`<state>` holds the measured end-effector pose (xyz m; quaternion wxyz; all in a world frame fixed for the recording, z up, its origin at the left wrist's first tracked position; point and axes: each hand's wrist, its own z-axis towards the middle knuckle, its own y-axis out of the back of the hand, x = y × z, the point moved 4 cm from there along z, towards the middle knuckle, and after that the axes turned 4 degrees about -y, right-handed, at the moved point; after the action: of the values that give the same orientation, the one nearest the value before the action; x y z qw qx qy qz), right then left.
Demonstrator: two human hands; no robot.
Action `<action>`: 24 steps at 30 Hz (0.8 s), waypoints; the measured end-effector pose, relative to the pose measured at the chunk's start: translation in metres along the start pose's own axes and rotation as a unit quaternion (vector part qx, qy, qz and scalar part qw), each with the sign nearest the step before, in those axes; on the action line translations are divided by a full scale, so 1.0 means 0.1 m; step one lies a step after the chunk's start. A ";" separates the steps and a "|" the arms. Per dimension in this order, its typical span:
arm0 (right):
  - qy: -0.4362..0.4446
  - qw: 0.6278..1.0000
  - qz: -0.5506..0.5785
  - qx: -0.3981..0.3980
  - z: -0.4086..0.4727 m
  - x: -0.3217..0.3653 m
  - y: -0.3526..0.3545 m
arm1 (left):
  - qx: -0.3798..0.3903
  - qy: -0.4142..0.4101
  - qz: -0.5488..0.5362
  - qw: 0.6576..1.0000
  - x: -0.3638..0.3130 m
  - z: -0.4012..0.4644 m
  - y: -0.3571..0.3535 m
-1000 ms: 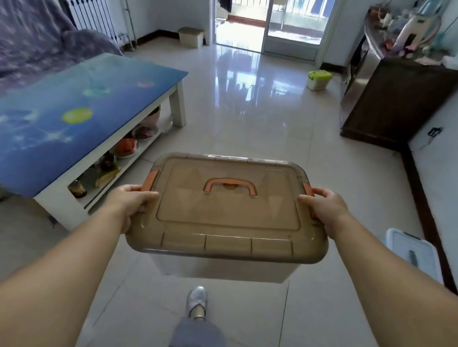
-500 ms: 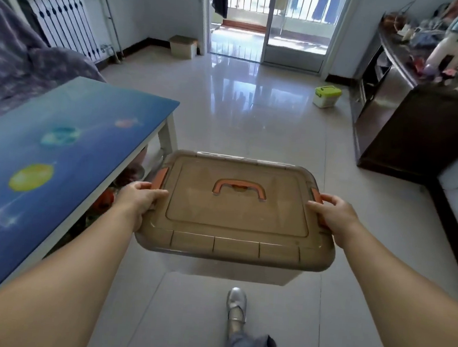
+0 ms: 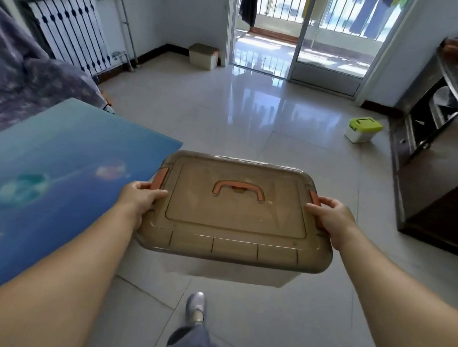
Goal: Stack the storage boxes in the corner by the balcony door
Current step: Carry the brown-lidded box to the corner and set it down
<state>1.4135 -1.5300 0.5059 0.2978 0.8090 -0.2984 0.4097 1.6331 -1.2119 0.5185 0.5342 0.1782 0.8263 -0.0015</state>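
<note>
I carry a large storage box (image 3: 235,218) with a smoky brown lid, orange clips and an orange handle, held level in front of me above the floor. My left hand (image 3: 141,196) grips its left side at the clip. Its right side is gripped by my right hand (image 3: 329,216). A beige storage box (image 3: 204,56) with a brown lid sits on the floor in the corner left of the balcony door (image 3: 298,32). A small white box with a green lid (image 3: 363,129) stands on the floor at the right.
A blue-topped coffee table (image 3: 56,175) runs along my left, a covered sofa (image 3: 23,78) behind it. A dark cabinet (image 3: 441,175) lines the right wall. A radiator (image 3: 71,29) and metal rack stand at the back left. Glossy tiled floor stretches to the door.
I have walked forward with the box held in both hands; the balcony door, the beige box and the green-lidded box appear closer, and the table has slid back on my left.
</note>
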 end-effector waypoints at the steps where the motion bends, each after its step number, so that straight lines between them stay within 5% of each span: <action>1: 0.005 1.000 -0.005 0.007 0.26 0.17 -0.12 | -0.005 0.002 -0.002 1.000 -0.12 0.26 -0.06; 24: -0.020 1.000 -0.007 0.007 6.22 3.79 -1.76 | -0.039 0.027 0.019 0.999 -3.23 6.22 -2.21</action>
<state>2.0280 -1.9586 0.4799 0.2886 0.8212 -0.2962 0.3931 2.2347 -1.6332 0.4949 0.5180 0.1731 0.8365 0.0453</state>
